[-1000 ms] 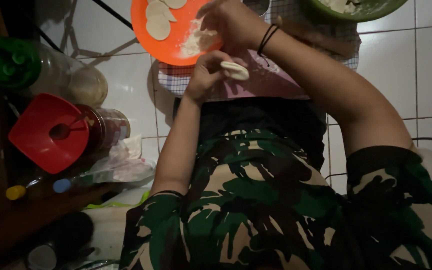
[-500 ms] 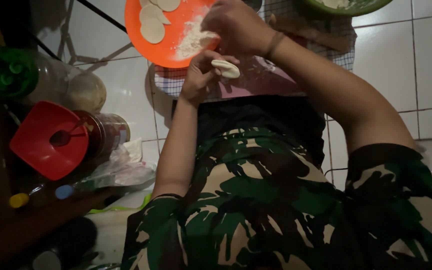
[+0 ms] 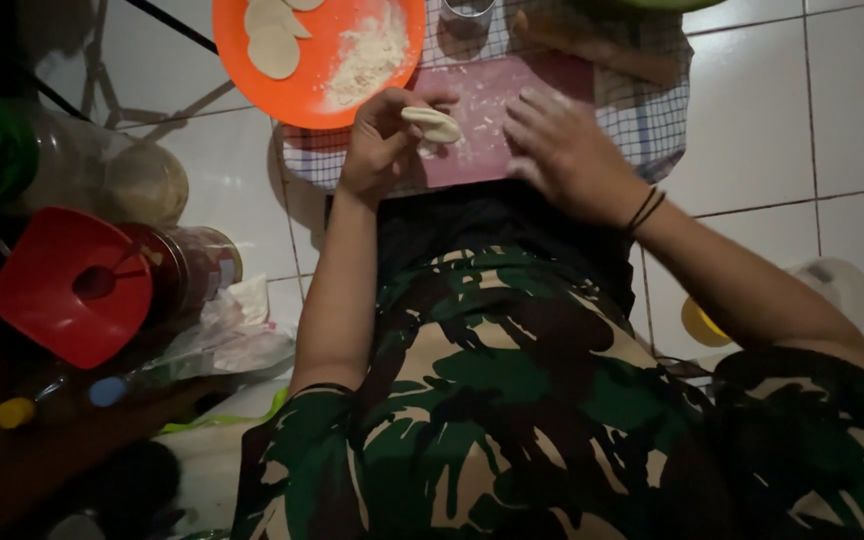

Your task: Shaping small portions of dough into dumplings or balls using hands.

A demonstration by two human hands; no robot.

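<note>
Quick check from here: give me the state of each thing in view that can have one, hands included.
Left hand: raised, pinching a small pale dough disc.
Right hand: empty, fingers spread flat on the pink cutting board.
Round orange plastic plate: holds two flat dough rounds and a pile of white flour.
Red plastic funnel: tipped on its side against a jar.

A floor of large, glossy white square tiles (image 3: 802,120) with thin dark grout lines fills the view. Light falls brightest on the tiles at the upper right of the floor, where a blue-and-white checked cloth (image 3: 652,140) lies spread on it. Left of the cloth the tiles show thin crossing shadows, and beyond them the room sinks into deep shadow.
</note>
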